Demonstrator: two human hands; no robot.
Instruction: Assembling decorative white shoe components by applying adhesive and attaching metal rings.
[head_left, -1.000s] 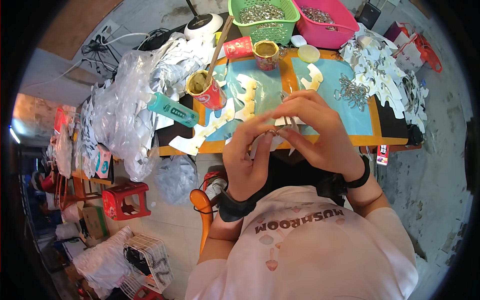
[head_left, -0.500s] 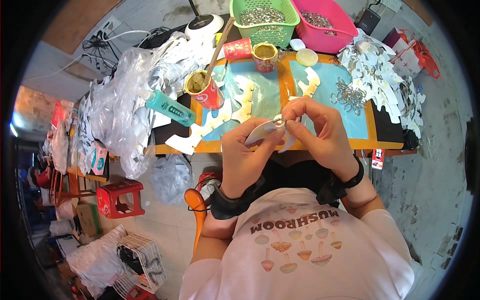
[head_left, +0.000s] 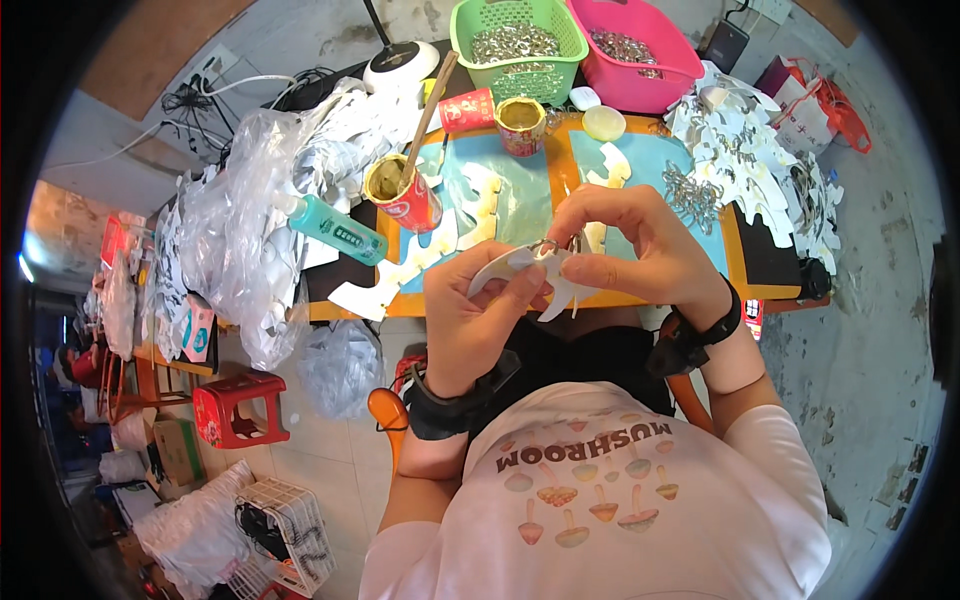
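Observation:
My left hand (head_left: 465, 315) is closed on a white curved cut-out piece (head_left: 556, 293), pinched between thumb and fingers. A small metal ring (head_left: 543, 246) sits at the upper edge of that piece, by my left thumb tip. My right hand (head_left: 645, 250) meets it from the other side, its thumb and index finger closed near the ring. Something slender shows by those fingertips, too small to name. More white cut-out pieces (head_left: 481, 203) lie on the blue mat (head_left: 660, 255) beyond my hands. A pile of metal rings (head_left: 690, 196) rests to their right.
A red can of brownish paste (head_left: 412, 212) holds a wooden stick; a second paste can (head_left: 520, 140) stands farther back. The teal bottle (head_left: 335, 232) lies at left near plastic bags (head_left: 250, 220). Green (head_left: 520, 82) and pink (head_left: 650, 90) baskets of metal parts are behind. White pieces (head_left: 735, 150) heap at right.
The white piece has tilted and its lower tip now shows between my hands. My right hand has shifted slightly, with its fingers changed around the ring. The whole view has moved a little.

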